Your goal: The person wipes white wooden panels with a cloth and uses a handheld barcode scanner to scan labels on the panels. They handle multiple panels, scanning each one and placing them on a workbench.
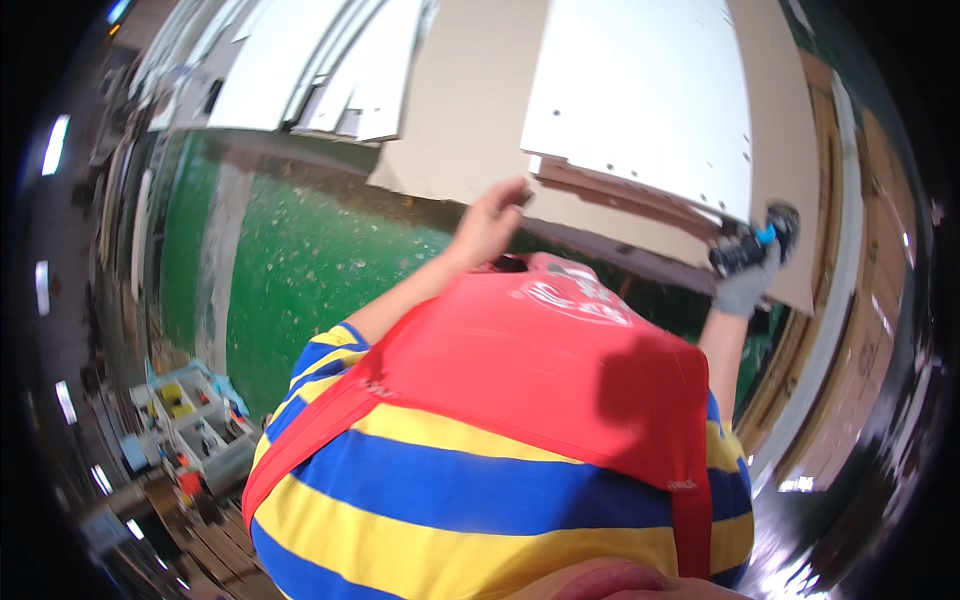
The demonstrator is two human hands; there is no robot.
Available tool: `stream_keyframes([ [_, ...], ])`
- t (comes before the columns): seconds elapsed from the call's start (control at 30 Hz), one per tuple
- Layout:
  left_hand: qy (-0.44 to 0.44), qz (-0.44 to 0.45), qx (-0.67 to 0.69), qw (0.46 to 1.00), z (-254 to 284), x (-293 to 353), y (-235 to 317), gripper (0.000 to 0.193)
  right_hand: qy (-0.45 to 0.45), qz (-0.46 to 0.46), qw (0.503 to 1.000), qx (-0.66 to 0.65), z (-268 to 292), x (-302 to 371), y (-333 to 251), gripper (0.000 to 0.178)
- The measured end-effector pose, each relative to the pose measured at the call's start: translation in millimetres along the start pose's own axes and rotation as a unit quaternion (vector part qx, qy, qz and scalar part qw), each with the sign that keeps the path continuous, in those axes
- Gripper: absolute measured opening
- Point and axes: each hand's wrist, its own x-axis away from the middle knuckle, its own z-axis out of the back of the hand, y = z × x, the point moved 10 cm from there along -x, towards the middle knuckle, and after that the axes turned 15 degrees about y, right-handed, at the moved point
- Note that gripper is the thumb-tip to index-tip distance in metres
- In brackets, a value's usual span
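My bare left hand (pixel 488 226) is raised just off the near left corner of a white panel (pixel 645 90). Its fingers are curled together, and a small dark bit shows at the fingertips, too small to name. In a grey glove, my right hand (pixel 744 294) grips a black cordless drill (pixel 745 254) with a blue band, close to the panel's near right corner. Small dark holes dot the panel along its edges. Brown strips (pixel 630 197) show under its near edge.
Brown cardboard (pixel 450 110) lies beneath the panel. More white panels (pixel 275 65) are stacked at the far left. Below is a green floor (pixel 320 235). A grey parts tray (pixel 210 430) stands behind on the left; long brown boards (pixel 870 250) run along the right.
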Motion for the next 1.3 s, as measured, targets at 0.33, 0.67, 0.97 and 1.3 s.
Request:
stream_keyframes([
  [0.33,-0.135,0.061,-0.058,0.987,25.1,42.4,20.3,0.032,0.166,0.194,0.963,0.082,-38.2,95.3,-21.3,0.061],
  [0.67,0.05,0.122,0.07,0.989,248.2,66.2,-45.5,0.031,-0.066,0.079,0.931,0.349,-290.8,188.1,238.1,0.04],
  [0.97,0.237,0.157,0.069,0.956,471.6,108.3,-144.5,0.025,-0.159,-0.223,0.924,0.266,-396.4,226.4,433.2,0.049],
  [1.3,0.468,-0.648,-0.156,0.58,650.3,128.4,293.0,0.025,-0.191,-0.255,0.913,0.256,-523.2,182.3,564.8,0.045],
])
